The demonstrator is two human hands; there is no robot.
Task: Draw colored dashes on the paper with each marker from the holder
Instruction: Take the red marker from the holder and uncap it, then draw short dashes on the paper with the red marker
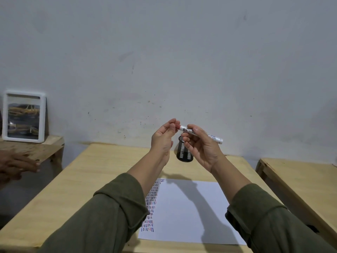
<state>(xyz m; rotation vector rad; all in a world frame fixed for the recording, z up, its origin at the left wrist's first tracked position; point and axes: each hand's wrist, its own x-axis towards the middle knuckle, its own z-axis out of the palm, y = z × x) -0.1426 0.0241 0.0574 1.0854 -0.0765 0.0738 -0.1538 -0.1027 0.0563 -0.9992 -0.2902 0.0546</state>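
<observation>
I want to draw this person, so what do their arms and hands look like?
Both arms wear dark olive-green long sleeves, pushed up into folded cuffs below the elbows: the left sleeve and the right sleeve. The forearms are uncovered. The left hand and right hand are bare: no gloves, rings or watch show.

1. Both hands, left hand (164, 137) and right hand (202, 148), hang raised above the table (94, 172), directly in front of the mesh holder (184, 154).
2. The paper (189, 210) lies flat below them, its right part bare.
3. Bare tabletop lies left of the paper.
4. Another person's hand (18, 167) rests at the far left.
</observation>
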